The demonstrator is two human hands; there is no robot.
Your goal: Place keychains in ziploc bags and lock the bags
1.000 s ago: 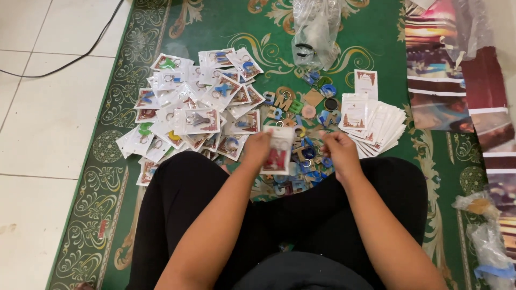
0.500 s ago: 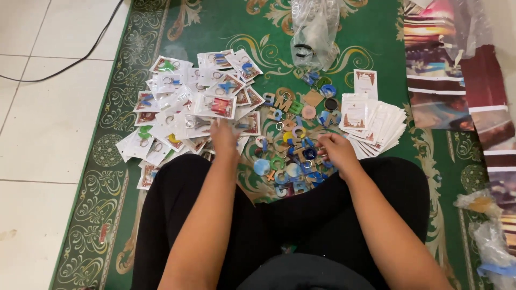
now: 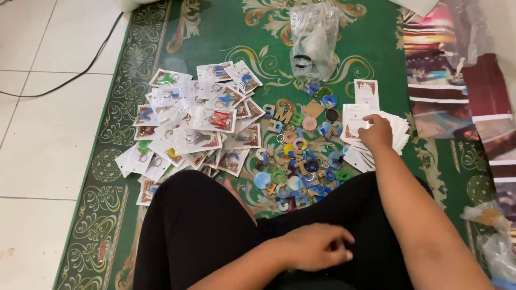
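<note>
- Backing cards, small and white, lie fanned in one loose stack on the green patterned rug, to the right of the keychain heap; one more card lies apart just above the stack. The stack overlaps too much to count.
- The rug covers most of the view, with white floor tiles to its left and one dark cable running across them.
- The person's two legs in black trousers fill the lower middle and hide the rug's near part.
- One spread of packed keychains, each on a card in a clear sleeve, lies left of centre; several dozen, overlapping past an exact count.
- One clear plastic bag stands above the loose pieces; its contents are hard to make out.
- One heap of loose letter-shaped keychains, blue, yellow, green and wooden, sits between the packed ones and the cards; tangled, uncounted.
- The right hand rests on the card stack, fingertips pressing on the top card, not clamped round it.
- The left hand lies on the lap, fingers loosely curled, holding nothing visible.
- Crumpled plastic wrap is cut off at the right edge.
</note>
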